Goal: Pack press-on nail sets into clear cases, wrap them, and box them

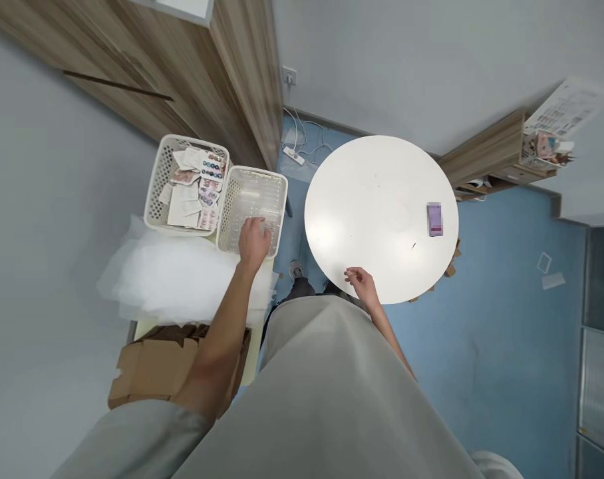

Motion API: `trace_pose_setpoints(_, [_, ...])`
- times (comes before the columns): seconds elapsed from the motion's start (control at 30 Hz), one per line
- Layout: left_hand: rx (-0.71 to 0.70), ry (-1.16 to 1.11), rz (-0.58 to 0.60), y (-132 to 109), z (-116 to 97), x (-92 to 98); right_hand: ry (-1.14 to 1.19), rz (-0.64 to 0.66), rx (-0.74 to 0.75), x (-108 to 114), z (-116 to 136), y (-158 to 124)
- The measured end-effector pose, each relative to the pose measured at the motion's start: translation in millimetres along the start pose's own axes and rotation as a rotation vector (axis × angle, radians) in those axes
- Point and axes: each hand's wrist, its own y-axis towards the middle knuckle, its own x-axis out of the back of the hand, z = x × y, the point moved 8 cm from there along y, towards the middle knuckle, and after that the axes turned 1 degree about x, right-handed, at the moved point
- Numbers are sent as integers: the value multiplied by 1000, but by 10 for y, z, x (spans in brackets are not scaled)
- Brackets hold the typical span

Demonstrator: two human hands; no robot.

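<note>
My left hand (254,245) reaches over the front part of a white plastic basket (222,226) holding clear plastic boxes (255,193). Its thumb and forefinger stand apart. The other fingertips are hidden, and whether they touch a box I cannot tell. Near the front edge of a round white table (372,219), my right hand (362,286) hovers with loosely bent fingers apart and nothing seen in them.
A second white basket (155,206) holds printed cards and packets (197,189). White plastic film (177,276) and brown cardboard boxes (157,369) lie nearer me. On the table is a blurred purple item (434,219). A power strip (293,156) sits on the floor beside a wooden cabinet (242,73).
</note>
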Motion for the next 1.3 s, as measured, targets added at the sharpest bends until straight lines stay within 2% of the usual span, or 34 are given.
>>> trace_pose_setpoints(0.17, [-133,47,107,393,-72,-89,17,-82,4,15,108,-14])
trace_pose_setpoints(0.33, [-157,128,215,685,-61,-165,31,-102,0,-33,220,9])
trace_pose_setpoints(0.5, [-140,203,313,869,-1,-208,27,-93,4,-62,253,13])
trace_pose_setpoints(0.6, [-139,201,347,890,5,-234,32,-86,5,-61,258,27])
trace_pose_setpoints(0.77, [-186,169,321,842,-43,-236,57,-84,10,-69,282,53])
trace_pose_setpoints(1.0, [-232,193,344,825,-61,-255,53,-74,20,-55,277,70])
trace_pose_setpoints(1.3, [-122,269,349,853,-151,-174,37,-21,46,-77,260,86])
